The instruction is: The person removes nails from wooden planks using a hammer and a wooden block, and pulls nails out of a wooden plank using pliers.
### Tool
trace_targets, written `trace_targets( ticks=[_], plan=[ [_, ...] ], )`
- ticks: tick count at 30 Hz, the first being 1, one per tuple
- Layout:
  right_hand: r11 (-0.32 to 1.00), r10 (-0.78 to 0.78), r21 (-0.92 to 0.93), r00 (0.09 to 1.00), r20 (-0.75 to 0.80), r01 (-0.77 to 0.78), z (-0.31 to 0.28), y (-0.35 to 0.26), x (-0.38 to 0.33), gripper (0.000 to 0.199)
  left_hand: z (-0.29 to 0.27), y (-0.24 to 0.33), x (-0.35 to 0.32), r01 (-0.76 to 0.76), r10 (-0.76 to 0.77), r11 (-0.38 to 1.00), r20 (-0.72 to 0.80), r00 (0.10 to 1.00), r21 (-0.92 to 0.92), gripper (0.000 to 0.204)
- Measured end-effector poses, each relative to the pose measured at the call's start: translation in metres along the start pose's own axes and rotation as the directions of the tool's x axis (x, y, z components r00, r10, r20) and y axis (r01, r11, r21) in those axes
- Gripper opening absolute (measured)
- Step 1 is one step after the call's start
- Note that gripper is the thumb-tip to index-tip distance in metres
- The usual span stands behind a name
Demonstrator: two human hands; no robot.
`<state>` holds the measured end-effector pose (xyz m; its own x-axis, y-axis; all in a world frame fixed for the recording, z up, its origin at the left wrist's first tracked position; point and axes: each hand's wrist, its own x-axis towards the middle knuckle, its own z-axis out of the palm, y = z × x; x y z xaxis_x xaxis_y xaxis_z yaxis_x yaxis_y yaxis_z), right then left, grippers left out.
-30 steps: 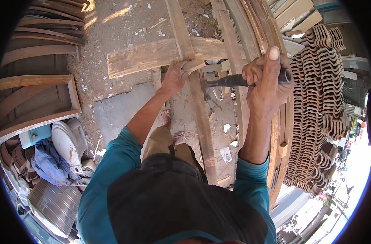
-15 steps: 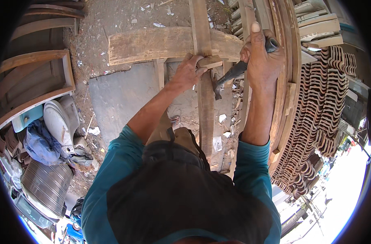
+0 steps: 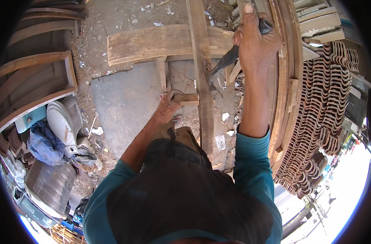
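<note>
My left hand is closed on one end of a short wood block. The block's other end meets the left edge of a long upright-running timber. In my right hand is a hammer with a dark handle, my thumb pointing away from me. Its head hangs low beside the timber's right edge; whether they touch I cannot tell. Beyond my hands, a wide weathered plank lies crosswise where the long timber passes over it.
A grey sheet lies on the littered ground at left. Long boards run along my right, beside stacked roof tiles. Wooden frames, a blue cloth bundle and a pale plastic object stand at far left.
My left hand has drawn the wood block off the long timber, toward me and to the left. My right hand has shifted slightly farther away and left, with the hammer still held.
</note>
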<state>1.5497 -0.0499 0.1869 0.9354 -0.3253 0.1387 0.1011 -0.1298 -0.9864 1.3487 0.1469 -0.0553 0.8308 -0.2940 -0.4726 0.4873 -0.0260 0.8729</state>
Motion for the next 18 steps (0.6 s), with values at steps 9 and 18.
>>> trace_targets(
  ticks=[9, 18],
  plan=[
    [0.974, -0.136, 0.163, 0.98, -0.146, 0.16, -0.034, -0.006, -0.078, 0.04, 0.046, 0.004, 0.004, 0.121, -0.106, 0.984, -0.115, 0.988, 0.133, 0.036],
    [0.955, -0.053, 0.295, 0.99, 0.134, 0.011, -0.064, -0.029, -0.062, 0.045, 0.036, 0.077, 0.086, -0.191, 0.196, 0.98, -0.356, 0.914, 0.049, 0.041]
  ],
)
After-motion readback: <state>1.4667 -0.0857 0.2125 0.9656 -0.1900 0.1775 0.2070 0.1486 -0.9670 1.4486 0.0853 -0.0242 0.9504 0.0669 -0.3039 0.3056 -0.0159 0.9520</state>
